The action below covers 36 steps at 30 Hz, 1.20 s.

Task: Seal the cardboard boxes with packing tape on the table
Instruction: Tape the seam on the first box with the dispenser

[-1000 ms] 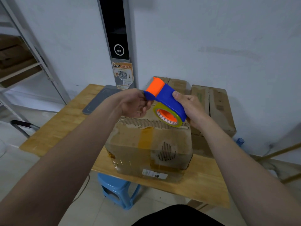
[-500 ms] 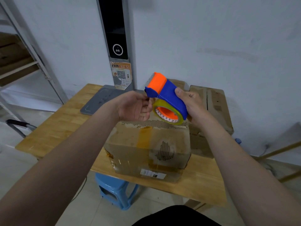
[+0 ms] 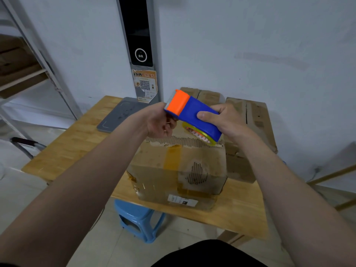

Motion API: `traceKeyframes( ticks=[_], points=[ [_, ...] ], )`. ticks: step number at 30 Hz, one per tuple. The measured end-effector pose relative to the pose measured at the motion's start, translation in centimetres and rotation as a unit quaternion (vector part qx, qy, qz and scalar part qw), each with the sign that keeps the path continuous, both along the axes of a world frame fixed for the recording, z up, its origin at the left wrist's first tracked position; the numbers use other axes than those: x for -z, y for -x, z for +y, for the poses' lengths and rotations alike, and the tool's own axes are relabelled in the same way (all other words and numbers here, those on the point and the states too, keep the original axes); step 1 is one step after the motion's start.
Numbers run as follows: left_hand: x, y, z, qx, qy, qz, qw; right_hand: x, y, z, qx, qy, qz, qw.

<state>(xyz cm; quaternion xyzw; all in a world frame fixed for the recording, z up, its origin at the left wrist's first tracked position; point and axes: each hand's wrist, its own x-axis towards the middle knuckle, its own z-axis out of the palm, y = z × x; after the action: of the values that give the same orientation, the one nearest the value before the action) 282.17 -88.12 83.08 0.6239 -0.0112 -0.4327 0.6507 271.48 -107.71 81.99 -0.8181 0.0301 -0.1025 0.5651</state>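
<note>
Dispenser (image 3: 194, 116) levelled out since 1 s ago. Right grip (image 3: 227, 120) wrapped its blue body; left grip (image 3: 159, 122) curled under orange end, tape pinch not discernible. Box (image 3: 179, 170) below likely awaited tape.

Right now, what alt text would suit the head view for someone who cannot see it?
A person's right hand grips a blue and orange plastic tape dispenser above a worn brown cardboard box on a light wooden table. The left hand curls its fingers at the dispenser's orange end; whether it pinches tape is unclear. More cardboard boxes stand behind.
</note>
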Motion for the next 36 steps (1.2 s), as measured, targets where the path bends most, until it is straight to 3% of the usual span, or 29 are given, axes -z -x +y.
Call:
traceKeyframes(
  ticks=[6, 12, 17, 23, 29, 36],
  points=[
    [0.5, -0.2, 0.7, 0.040, -0.076, -0.128, 0.988, 0.0, 0.6, 0.2, -0.017, 0.016, 0.004, 1.000],
    [0.3, 0.6, 0.7, 0.045, -0.046, -0.083, 0.994, 0.2, 0.5, 0.6, -0.023, -0.070, 0.007, 0.997],
    [-0.2, 0.6, 1.1, 0.075, -0.099, -0.207, 0.970, 0.4, 0.5, 0.4, -0.019, -0.102, 0.034, 0.994],
    [-0.6, -0.1, 1.6, 0.065, -0.189, -0.252, 0.947, -0.4, 0.6, 0.6, -0.020, -0.091, 0.085, 0.992],
    [0.1, 0.3, 1.4, 0.065, -0.187, -0.220, 0.955, -0.8, 0.3, 0.3, -0.013, -0.079, 0.134, 0.988],
    [0.8, -0.1, 1.5, 0.027, -0.144, -0.120, 0.982, -0.2, 0.1, -0.1, -0.034, -0.076, 0.115, 0.990]
  ],
)
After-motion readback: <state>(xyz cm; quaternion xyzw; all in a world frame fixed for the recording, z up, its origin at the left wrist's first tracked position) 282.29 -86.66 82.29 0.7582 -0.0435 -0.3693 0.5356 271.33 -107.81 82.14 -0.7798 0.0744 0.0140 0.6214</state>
